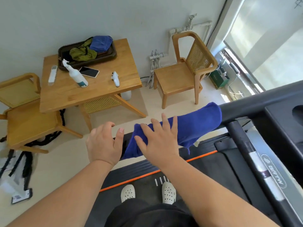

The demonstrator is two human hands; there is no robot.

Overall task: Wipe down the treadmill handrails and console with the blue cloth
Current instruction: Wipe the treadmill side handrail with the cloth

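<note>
I see treadmill [229, 169] underfoot. Handrail [242, 111] on it, blue cloth [196, 125] draped over handrail's end. Right hand [157, 141] flat on cloth atop handrail, fingers spread. Left hand [103, 145] just beside handrail's end, fingers loosely apart. Can't tell whether it touches cloth.

cloth [191, 126]: blue fabric, soft nap, matt | handrail [255, 107]: black, matt, smooth | table [98, 90]: light wood, smooth, slight sheen | chair [177, 76]: same wood, woven cane back | bottle [77, 77]: white plastic, glossy | tray [101, 59]: dark plastic, glossy | phone [89, 72]: glossy screen
</note>
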